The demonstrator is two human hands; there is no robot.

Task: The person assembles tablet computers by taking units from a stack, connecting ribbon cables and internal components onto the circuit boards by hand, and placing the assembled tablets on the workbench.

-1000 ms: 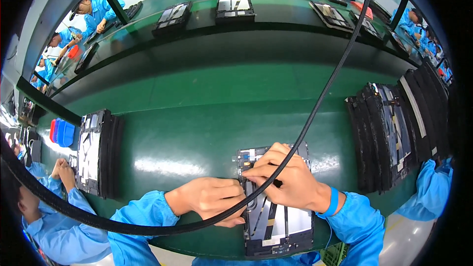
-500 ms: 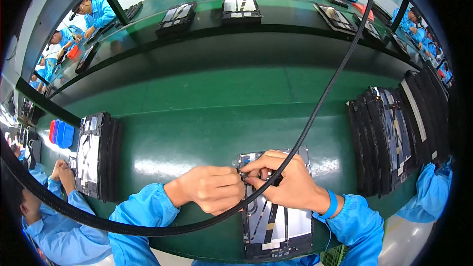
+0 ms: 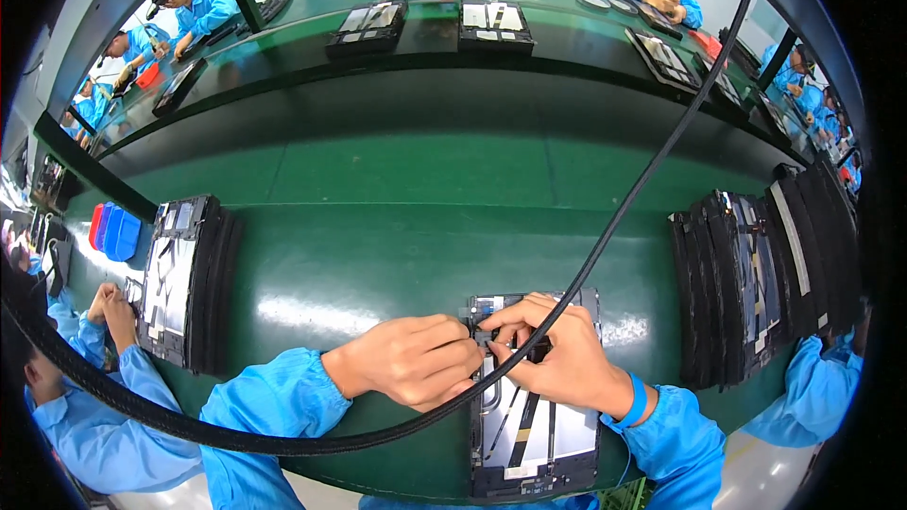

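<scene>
An opened tablet-like device [image 3: 572, 425] with a black frame, silver panels and dark flat strips lies at the front edge of the green table. My left hand [image 3: 406, 359] is closed at its upper left edge, fingers curled and fingertips pinched. Over the upper part of the device, my right hand [image 3: 565, 354] pinches at the same spot, its fingertips close to those of the left. What lies between the fingertips is too small and covered to make out. A blue band [image 3: 637, 400] circles my right wrist.
A black braided cable [image 3: 619, 217] crosses in front of the view. Stacks of similar devices stand left [image 3: 175, 283] and right [image 3: 746, 283]. Blue and red bins [image 3: 120, 232] sit far left. Co-workers in blue work nearby; more devices [image 3: 496, 24] rest on the raised far bench.
The whole view has shifted slightly. My hands stay pinched at the device's upper left edge. Across the far bench, a co-worker's hand has lifted and spread its fingers.
</scene>
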